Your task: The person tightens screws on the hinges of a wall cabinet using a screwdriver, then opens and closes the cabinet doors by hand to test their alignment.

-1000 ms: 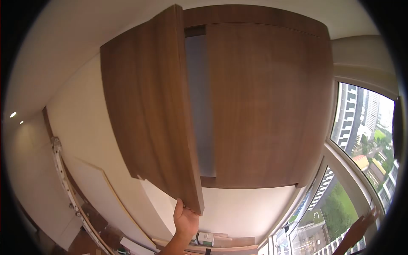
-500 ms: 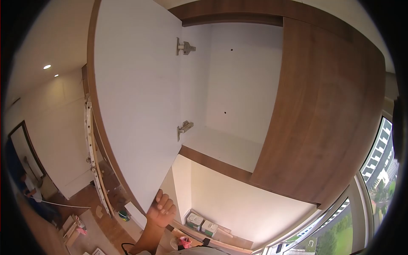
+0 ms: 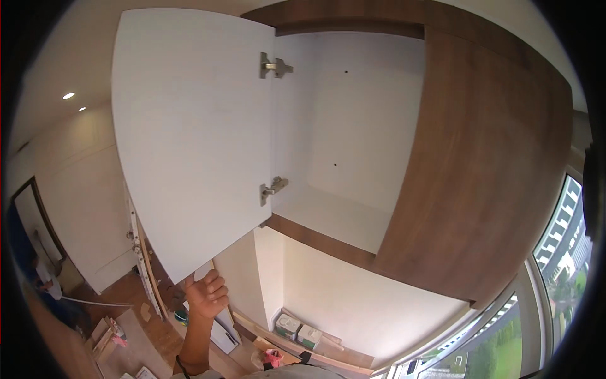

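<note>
A white-faced cabinet door hangs open on the left of a wall cabinet. Two metal hinges, an upper hinge and a lower hinge, join it to the cabinet side. At the door's bottom outer corner is my left hand, its fingers curled and its thumb side against the edge. Inside, the cabinet is white, with two small dark holes in the back panel. Beside the opening, a brown wood-grain door is closed. My right hand is out of view.
A ladder stands behind the open door. Two boxes sit on a ledge below the cabinet, near a pink item. A window is at right. At far left another person is partly visible near a doorway.
The cabinet door has swung wider, showing more of its white inner face. My left hand has moved left with its lower corner.
</note>
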Tool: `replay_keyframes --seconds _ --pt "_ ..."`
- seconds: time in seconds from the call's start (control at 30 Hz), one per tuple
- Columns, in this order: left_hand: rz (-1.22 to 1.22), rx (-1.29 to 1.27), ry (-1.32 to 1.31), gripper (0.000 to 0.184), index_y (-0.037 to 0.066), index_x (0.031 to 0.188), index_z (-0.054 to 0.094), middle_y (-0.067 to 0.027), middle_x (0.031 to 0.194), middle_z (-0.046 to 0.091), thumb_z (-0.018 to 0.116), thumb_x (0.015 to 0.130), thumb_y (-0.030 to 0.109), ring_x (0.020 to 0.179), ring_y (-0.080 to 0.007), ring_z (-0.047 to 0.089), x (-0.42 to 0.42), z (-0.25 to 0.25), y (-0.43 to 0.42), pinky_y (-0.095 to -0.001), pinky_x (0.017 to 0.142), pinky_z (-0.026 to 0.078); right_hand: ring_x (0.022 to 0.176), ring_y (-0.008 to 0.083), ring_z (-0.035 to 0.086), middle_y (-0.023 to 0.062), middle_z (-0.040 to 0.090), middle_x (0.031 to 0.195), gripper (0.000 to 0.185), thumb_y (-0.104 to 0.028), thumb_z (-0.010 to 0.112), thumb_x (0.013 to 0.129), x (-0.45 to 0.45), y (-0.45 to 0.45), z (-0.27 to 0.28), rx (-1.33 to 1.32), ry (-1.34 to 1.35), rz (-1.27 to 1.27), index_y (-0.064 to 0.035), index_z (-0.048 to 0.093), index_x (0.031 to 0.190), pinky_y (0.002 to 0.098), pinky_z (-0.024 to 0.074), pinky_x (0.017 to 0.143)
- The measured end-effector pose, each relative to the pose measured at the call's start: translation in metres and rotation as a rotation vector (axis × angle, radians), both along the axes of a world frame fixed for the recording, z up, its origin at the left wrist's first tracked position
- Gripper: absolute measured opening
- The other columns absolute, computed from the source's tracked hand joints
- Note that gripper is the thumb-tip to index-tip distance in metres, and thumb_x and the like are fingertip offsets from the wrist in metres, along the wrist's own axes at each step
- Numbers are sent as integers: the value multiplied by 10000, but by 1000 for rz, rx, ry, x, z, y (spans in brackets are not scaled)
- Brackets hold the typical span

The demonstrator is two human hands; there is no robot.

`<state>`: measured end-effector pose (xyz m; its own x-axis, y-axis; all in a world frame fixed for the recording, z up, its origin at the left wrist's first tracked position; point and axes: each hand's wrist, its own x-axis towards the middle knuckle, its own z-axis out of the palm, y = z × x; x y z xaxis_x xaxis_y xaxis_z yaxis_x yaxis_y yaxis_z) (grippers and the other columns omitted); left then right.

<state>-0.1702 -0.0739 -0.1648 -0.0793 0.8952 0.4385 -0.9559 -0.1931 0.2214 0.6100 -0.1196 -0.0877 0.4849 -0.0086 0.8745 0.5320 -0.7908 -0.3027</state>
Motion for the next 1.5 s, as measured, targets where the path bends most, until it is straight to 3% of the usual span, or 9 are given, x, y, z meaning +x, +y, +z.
replay_keyframes --seconds 0.13,0.27,0.33,0.53,0.8,0.9,1.07,1.13,1.5 --pt "-184 39 200 458 14 1132 586 -144 947 628 606 971 443 816 -223 608 21 -14 3 -377 696 539 1148 427 593 251 257 1599 568 -249 486 1028 40 2 -21 65 -45 -10 -152 316 1561 498 588 823" --pt "-271 -212 493 353 9 1060 636 -153 948 670 580 1024 356 801 -242 662 100 9 28 -363 690 548 1263 393 544 204 273 1612 546 -253 461 1049 52 5 -33 75 -62 -11 -199 311 1571 474 570 917" --pt "-3 -440 761 289 27 987 645 -138 937 684 612 1017 312 764 -243 664 135 14 46 -352 660 539 1320 375 520 180 280 1619 536 -255 449 1060 60 3 -40 69 -66 -6 -223 309 1576 462 562 964" --pt "-350 -359 710 213 43 1129 635 -107 994 695 616 1018 224 846 -209 689 199 -9 104 -346 750 568 1376 373 487 172 285 1613 522 -208 450 1066 48 6 -35 83 -41 93 -202 318 1571 457 550 1016" --pt "-266 -311 856 394 58 1382 488 -130 1228 623 598 1029 192 1045 -234 663 244 -11 122 -368 890 549 1331 358 534 167 314 1590 522 -195 480 1053 39 -1 -27 36 -64 88 -206 340 1556 439 591 949" --pt "-251 -300 830 434 63 1393 459 -134 1253 610 617 1019 215 1082 -252 657 264 -9 152 -377 901 550 1284 341 576 163 326 1580 508 -230 481 1052 30 2 -21 22 -102 14 -215 356 1545 433 624 866" --pt "-248 -240 721 469 72 1386 442 -145 1274 596 632 1011 280 1114 -273 653 300 7 181 -378 901 551 1275 355 582 176 322 1580 517 -240 483 1049 29 0 -19 12 -99 9 -221 347 1547 444 627 860" --pt "-227 -239 718 485 71 1392 428 -147 1270 593 631 1013 296 1110 -269 655 309 14 186 -381 902 549 1376 353 489 174 306 1596 545 -220 494 1045 26 0 -17 15 11 26 -205 328 1564 432 610 912" --pt "-171 -307 755 473 44 1339 445 -138 1203 601 656 998 296 1048 -268 664 322 13 188 -390 877 544 1341 366 516 197 352 1558 524 -275 505 1041 19 -3 -12 -30 -39 2 -194 360 1538 442 624 871"
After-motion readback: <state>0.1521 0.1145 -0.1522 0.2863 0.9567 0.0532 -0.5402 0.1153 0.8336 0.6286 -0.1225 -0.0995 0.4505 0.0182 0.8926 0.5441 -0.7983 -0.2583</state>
